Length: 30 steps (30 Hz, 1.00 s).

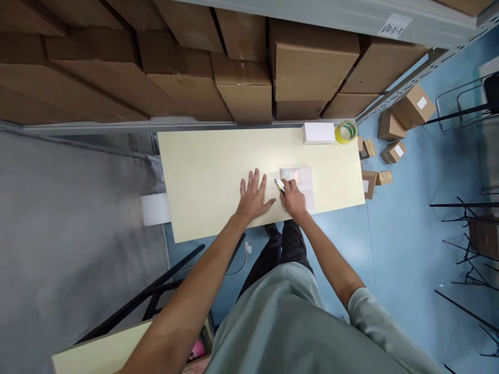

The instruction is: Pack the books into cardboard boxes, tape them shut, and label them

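Note:
My left hand (254,195) lies flat on the pale yellow table (202,171), fingers spread, holding nothing. Right beside it, my right hand (293,198) is closed around a small cutter with a yellow and silver tip (279,185). The tip points toward my left hand. Under and just beyond my right hand lies a flat whitish translucent packet (302,179) with a faint pink patch. I cannot tell whether the cutter touches the packet.
A white box (318,133) and a roll of yellow tape (345,132) sit at the table's far right corner. Stacked cardboard boxes (241,78) fill the shelf behind. Small cartons (393,140) lie on the blue floor to the right, near wire racks (468,104). A white roll (155,209) sits left of the table.

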Tool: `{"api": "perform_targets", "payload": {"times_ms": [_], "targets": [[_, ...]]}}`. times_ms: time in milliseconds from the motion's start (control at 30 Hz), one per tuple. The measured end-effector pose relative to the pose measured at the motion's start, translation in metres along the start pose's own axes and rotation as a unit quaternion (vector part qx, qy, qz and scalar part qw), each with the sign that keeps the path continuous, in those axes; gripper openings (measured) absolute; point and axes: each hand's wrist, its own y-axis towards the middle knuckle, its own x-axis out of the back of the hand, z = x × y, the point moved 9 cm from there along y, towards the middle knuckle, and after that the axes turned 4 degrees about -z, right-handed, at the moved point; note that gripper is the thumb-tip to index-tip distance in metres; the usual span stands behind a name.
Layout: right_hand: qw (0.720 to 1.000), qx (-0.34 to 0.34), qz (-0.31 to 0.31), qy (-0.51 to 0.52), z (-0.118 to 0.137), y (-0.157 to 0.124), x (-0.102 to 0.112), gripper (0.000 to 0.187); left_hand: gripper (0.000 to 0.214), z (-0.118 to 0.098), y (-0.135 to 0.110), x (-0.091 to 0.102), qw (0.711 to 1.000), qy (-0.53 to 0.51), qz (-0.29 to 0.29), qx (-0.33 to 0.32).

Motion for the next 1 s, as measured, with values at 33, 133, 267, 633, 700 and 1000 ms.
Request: {"api": "perform_targets", "payload": {"times_ms": [33, 133, 267, 633, 700, 1000], "targets": [[1.000, 0.002, -0.003, 0.000, -0.001, 0.000, 0.001, 0.051, 0.093, 0.000, -0.001, 0.000, 1.000, -0.008, -0.015, -0.005], [1.000, -0.009, -0.022, 0.007, 0.003, 0.004, 0.007, 0.048, 0.075, 0.008, -0.002, -0.005, 0.999, -0.031, -0.043, -0.003], [0.999, -0.012, -0.041, 0.013, 0.020, 0.012, 0.012, 0.050, 0.072, 0.020, -0.002, -0.010, 0.996, -0.041, -0.073, -0.004], [0.999, -0.025, -0.011, -0.023, 0.038, 0.029, 0.012, 0.044, 0.071, 0.024, -0.002, -0.008, 0.992, -0.079, -0.095, -0.004], [0.999, -0.022, -0.012, -0.027, 0.039, 0.030, 0.011, 0.043, 0.072, 0.025, -0.001, -0.009, 0.992, -0.084, -0.092, -0.003], [0.999, -0.032, 0.000, -0.042, 0.040, 0.035, 0.007, 0.043, 0.069, 0.025, -0.001, -0.009, 0.991, -0.082, -0.103, -0.011]]}}
